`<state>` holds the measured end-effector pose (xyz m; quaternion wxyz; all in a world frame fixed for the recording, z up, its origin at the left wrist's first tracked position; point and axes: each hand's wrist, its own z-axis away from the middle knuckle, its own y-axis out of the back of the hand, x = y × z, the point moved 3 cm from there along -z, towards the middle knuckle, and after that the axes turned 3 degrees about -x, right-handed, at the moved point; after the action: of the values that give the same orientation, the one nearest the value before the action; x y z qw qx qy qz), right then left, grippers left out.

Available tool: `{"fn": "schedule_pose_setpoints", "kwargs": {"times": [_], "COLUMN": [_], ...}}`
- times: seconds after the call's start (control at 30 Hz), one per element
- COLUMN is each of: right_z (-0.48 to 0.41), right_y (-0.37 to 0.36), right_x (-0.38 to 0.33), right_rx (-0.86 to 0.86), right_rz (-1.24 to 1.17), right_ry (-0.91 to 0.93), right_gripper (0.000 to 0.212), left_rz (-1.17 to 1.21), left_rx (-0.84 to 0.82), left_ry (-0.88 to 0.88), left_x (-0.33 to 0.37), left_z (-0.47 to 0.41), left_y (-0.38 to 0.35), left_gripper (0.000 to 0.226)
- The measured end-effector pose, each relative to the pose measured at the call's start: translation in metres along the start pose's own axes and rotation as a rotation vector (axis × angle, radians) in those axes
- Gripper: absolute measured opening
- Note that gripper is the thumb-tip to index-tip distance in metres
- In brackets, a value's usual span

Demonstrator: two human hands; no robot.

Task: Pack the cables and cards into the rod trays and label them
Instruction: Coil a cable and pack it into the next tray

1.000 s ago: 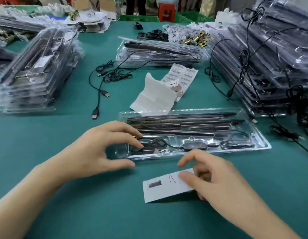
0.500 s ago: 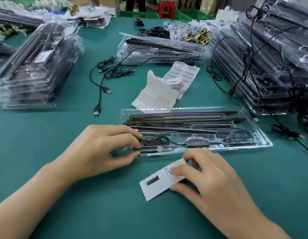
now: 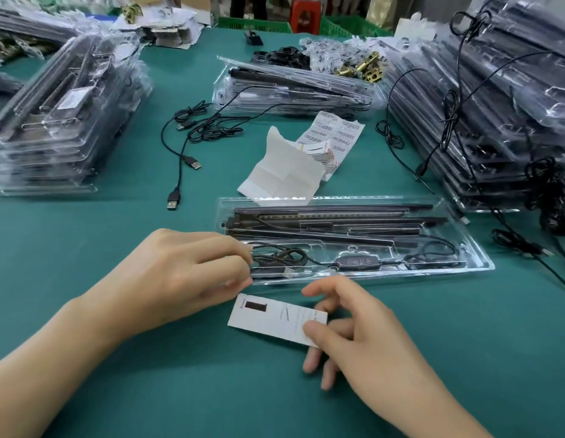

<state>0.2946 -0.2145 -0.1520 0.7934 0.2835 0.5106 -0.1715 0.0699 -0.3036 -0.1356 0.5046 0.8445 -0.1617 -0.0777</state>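
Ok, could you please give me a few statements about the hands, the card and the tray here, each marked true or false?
1. The right hand pinches the white card. True.
2. The white card lies inside the clear tray. False: it is outside, in front of the tray's near rim.
3. A coiled cable sits in the tray's near compartment. True.
4. The left hand holds the tray's right end. False: the left hand holds its left end.
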Motion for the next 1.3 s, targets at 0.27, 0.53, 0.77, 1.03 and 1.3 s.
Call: {"fn": "schedule_pose_setpoints", "kwargs": {"times": [0.27, 0.53, 0.77, 1.03, 1.3], "right_z": [0.001, -0.001, -0.012, -0.016, -0.019], "right_y": [0.000, -0.014, -0.019, -0.016, -0.016], "right_x": [-0.016, -0.012, -0.018, -0.022, -0.020], "right_rx": [-0.135, -0.237, -0.256, -0.314, -0.284], "right_rz": [0.287, -0.282, -0.353, -0.281, -0.272], "right_ry": [-0.145, -0.204, -0.216, -0.239, -0.262], "right_gripper": [0.009, 0.032, 0.036, 0.034, 0.032], "left_rz": [0.030, 0.157, 0.160, 0.162, 0.160], "left_rx": [0.016, 0.011, 0.018, 0.039, 0.052], "left_ry": [0.022, 0.055, 0.084, 0.101, 0.102], "left_x": [0.000, -0.001, -0.003, -0.002, -0.002], "left_z": [0.000, -0.001, 0.000, 0.000, 0.001], "left_y": [-0.001, 0.002, 0.001, 0.001, 0.000], "left_gripper": [0.015, 0.011, 0.012, 0.012, 0.009]}}
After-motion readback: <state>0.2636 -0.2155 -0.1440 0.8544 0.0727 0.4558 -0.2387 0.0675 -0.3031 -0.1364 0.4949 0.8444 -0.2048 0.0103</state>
